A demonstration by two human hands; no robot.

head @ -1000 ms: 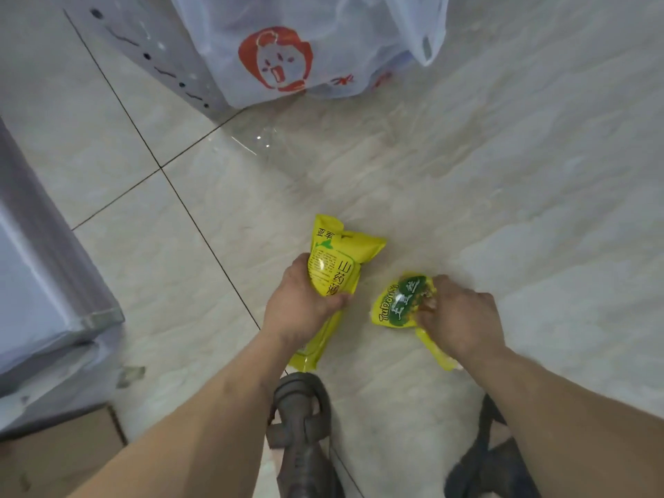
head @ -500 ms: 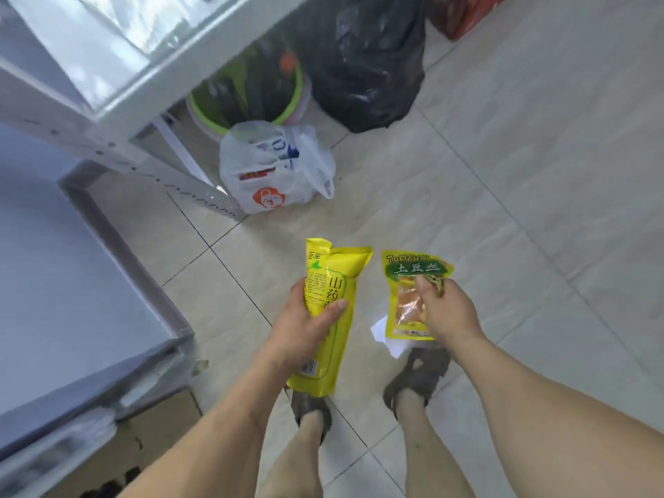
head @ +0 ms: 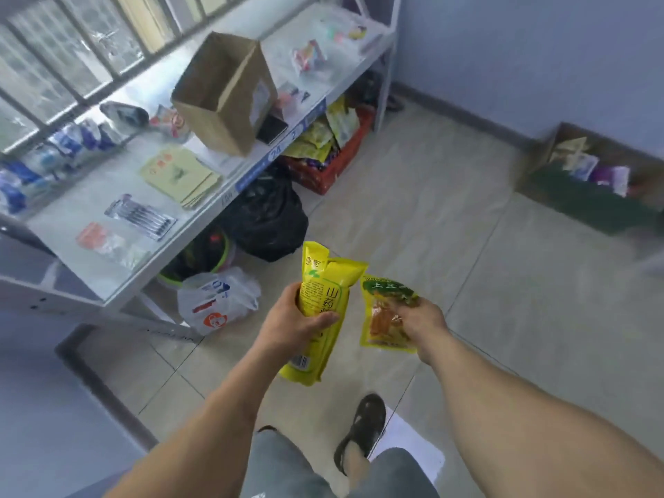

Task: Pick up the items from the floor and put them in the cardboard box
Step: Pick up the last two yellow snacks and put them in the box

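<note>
With the left hand (head: 287, 323) wrapped round the tall yellow snack packet (head: 323, 310) and the right hand's (head: 420, 318) fingers pinching the smaller yellow-green packet (head: 384, 314), both are in mid-air, and either slick packet may slip before reaching the tilted cardboard box (head: 224, 91) on the shelf (head: 107, 274) at 11 o'clock.

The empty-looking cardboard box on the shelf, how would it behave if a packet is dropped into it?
The cardboard box stands tall on a narrow base and already looks tilted, so it may tip or slide. It seems light, with nothing visible inside. Its thin walls would probably flex under a firm push.
</note>
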